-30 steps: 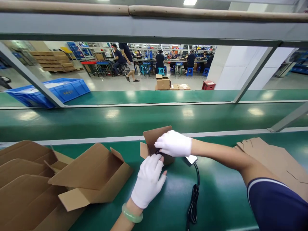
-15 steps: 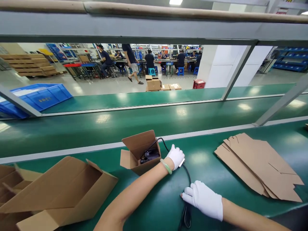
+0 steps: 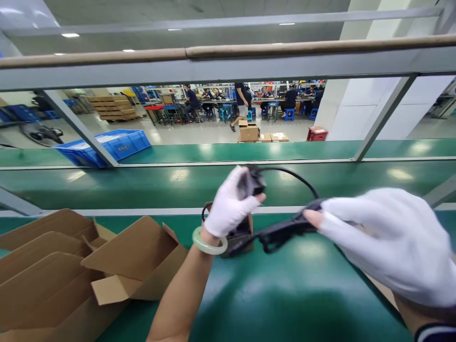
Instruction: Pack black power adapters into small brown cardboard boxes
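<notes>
My left hand (image 3: 228, 206), in a white glove, is raised over the small cardboard box (image 3: 250, 245) and closed on the blurred black block-like end (image 3: 254, 183) of a cord. From that end, the black cord (image 3: 295, 175) arcs across to my right hand (image 3: 384, 237). That hand, also gloved and close to the camera, pinches a folded bundle of black cord (image 3: 285, 232) between thumb and fingers. The bundle hangs out to the left in front of the box. Dark parts show inside the box, mostly hidden behind my left hand and wrist.
Open cardboard boxes (image 3: 142, 266) stand at the left on the green work surface (image 3: 285, 299). Flat cardboard (image 3: 383, 289) lies at the right, largely behind my right hand. Beyond are a metal frame post (image 3: 386, 116) and a blue crate (image 3: 131, 145). People sit or walk in the background.
Both hands have risen off the surface. My left hand now holds the cord's block-like end over the box; my right has lifted the cord bundle toward the camera. The view has tilted up and turned left.
</notes>
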Available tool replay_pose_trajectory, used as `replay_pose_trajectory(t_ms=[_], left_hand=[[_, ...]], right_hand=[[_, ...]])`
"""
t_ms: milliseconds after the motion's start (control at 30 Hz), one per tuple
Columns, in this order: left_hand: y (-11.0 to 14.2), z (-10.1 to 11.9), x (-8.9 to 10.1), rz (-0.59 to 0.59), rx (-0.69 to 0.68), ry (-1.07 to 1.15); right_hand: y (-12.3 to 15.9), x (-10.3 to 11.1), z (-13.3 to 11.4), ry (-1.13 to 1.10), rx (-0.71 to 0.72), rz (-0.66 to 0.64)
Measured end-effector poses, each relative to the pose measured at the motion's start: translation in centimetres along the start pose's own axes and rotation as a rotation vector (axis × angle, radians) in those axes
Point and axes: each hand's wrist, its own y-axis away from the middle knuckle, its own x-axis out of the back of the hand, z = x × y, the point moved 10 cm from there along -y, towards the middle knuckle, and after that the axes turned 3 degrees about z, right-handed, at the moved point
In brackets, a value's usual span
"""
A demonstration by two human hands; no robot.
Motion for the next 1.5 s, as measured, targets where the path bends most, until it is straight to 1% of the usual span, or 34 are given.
replay_pose_trajectory(t_ms=[33,67,100,133,200,267,367,433,500,600,667,733,800,867,933,1000,1067,1133,1233,1300,1400,1467,1500], left_hand=[[-0.1,1.1,2.4,0.094,-0.029,0.083],[0.1,2.1,4.8,0.180,-0.073,0.124],[0.4,2.9,7.0,0.254,-0.121,0.131],[1.0,3.5,9.0,0.313,-0.159,0.121],[2.2,3.4,11.8,0.381,-0.182,0.083],[3.5,1.8,13.6,0.420,-0.138,0.062],[5.4,-2.5,15.1,0.479,-0.006,0.101],[6.5,-5.5,15.4,0.513,0.096,0.107],[7.4,-8.3,15.6,0.539,0.188,0.084],[8.3,-11.2,15.7,0.553,0.267,0.070],[8.5,-12.3,15.9,0.551,0.282,0.078],[8.6,-12.9,16.1,0.550,0.289,0.075],[8.7,-13.0,16.3,0.550,0.294,0.062],[8.8,-12.9,16.4,0.557,0.297,0.046],[9.0,-12.3,16.6,0.576,0.299,0.026],[9.2,-11.3,16.5,0.604,0.291,-0.004],[9.4,-9.9,16.2,0.626,0.274,-0.047],[9.5,-8.4,15.6,0.632,0.263,-0.120],[9.5,-6.7,14.5,0.622,0.267,-0.189],[9.2,-6.3,13.9,0.592,0.277,-0.158],[8.5,-6.2,13.5,0.527,0.293,-0.103],[8.1,-6.2,13.6,0.505,0.298,-0.091],[7.9,-6.2,13.8,0.504,0.297,-0.081]], right_hand=[[-1.7,-0.6,-1.8,0.087,0.113,0.004],[-3.2,-1.9,-3.7,0.162,0.231,-0.014],[-4.4,-3.6,-5.3,0.214,0.333,-0.048],[-5.4,-5.5,-6.7,0.237,0.399,-0.086],[-6.7,-9.4,-8.9,0.225,0.492,-0.158],[-7.1,-13.2,-10.7,0.168,0.559,-0.254],[-6.4,-18.1,-12.8,0.086,0.627,-0.380],[-5.7,-20.7,-13.7,0.043,0.650,-0.432],[-4.9,-23.4,-14.0,-0.001,0.648,-0.499],[-4.1,-26.8,-13.6,-0.035,0.601,-0.596],[-4.0,-28.3,-13.1,-0.062,0.571,-0.627],[-3.9,-29.0,-12.9,-0.108,0.576,-0.644],[-3.5,-29.2,-12.8,-0.133,0.586,-0.660],[-3.2,-28.8,-12.7,-0.140,0.560,-0.652],[-2.9,-27.5,-12.9,-0.171,0.523,-0.594],[-3.0,-26.1,-13.3,-0.215,0.444,-0.510],[-3.2,-25.3,-13.8,-0.254,0.319,-0.448],[-3.4,-25.2,-14.7,-0.286,0.204,-0.428],[-3.4,-26.1,-17.1,-0.300,0.135,-0.467],[-3.1,-26.4,-18.7,-0.328,0.132,-0.488],[-2.3,-25.2,-20.3,-0.354,0.217,-0.422],[-1.6,-24.4,-20.5,-0.325,0.299,-0.370],[-1.2,-24.1,-20.1,-0.319,0.331,-0.348]])
